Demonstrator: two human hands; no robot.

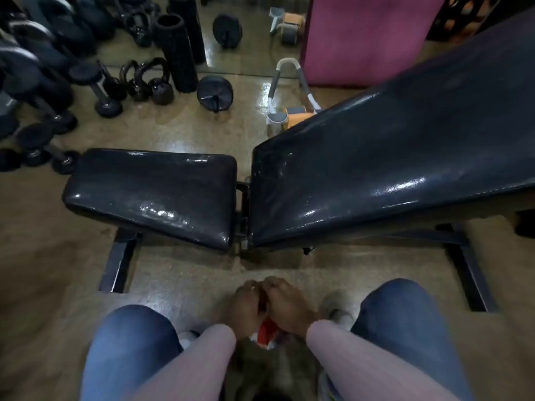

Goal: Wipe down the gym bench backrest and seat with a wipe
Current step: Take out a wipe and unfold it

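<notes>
Low in the head view, between the knees, the left hand (244,306) and right hand (285,305) meet knuckle to knuckle over a red-and-white packet (267,332). Both sets of fingers are curled in and grip the packet's upper part; it looks like a wipe pack, though no label is readable. Likely reason for the hold: the two hands are working the pack open or pulling a wipe out, kept close to the body. No loose wipe is visible, so wiping has not yet begun, by my reading.

Bench sits just ahead of the hands, well apart from them, on a brown floor (185,131). Its long axis runs left to right across the view. Seat (150,189) is on the left, nearly flat. Backrest (390,157) is on the right, inclined, its low end next to the seat and its high end rising toward the upper right corner. A narrow gap with a metal hinge bracket (242,204) separates the two pads. Both pads are black, glossy, with light glare on the near edges.

Person crouches or sits facing the bench's long side, which puts both pads within reach for side-to-side strokes. Dumbbells (43,131) and kettlebells (147,82) stand beyond the seat, clear of the bench.
</notes>
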